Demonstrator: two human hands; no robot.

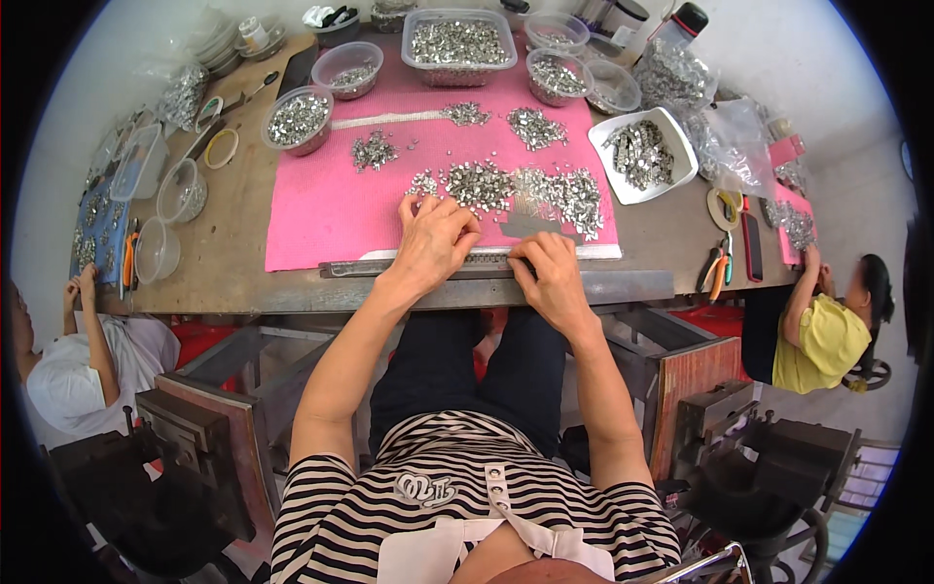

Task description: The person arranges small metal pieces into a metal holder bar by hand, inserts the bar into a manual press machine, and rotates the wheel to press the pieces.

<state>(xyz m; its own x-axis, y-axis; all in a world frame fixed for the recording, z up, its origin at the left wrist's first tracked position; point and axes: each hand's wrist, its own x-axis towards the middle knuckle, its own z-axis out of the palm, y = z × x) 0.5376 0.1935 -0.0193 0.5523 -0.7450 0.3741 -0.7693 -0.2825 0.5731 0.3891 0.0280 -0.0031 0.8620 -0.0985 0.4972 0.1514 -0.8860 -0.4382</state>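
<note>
A long, narrow metal rail [418, 266] with a row of small slots or pieces in its middle lies along the table's front edge. My left hand [433, 238] is just behind and over it, fingers bent and drawn together near the closest silvery pieces; whatever they pinch is too small to name. At the rail's right part, my right hand [551, 271] has thumb and fingers curled together against it, with their tips partly hidden. Right behind both hands lies a pile of small shiny metal pieces [479, 185], spreading right into another pile [576, 200]. A flat grey strip [530, 227] lies beside it.
A pink mat [321, 219] bears smaller heaps. Behind are a large plastic tub [459, 73], several round bowls and a white square dish [671, 131]. Pliers [718, 273] and tape [724, 209] lie right. People work at left [97, 365] and right [827, 336].
</note>
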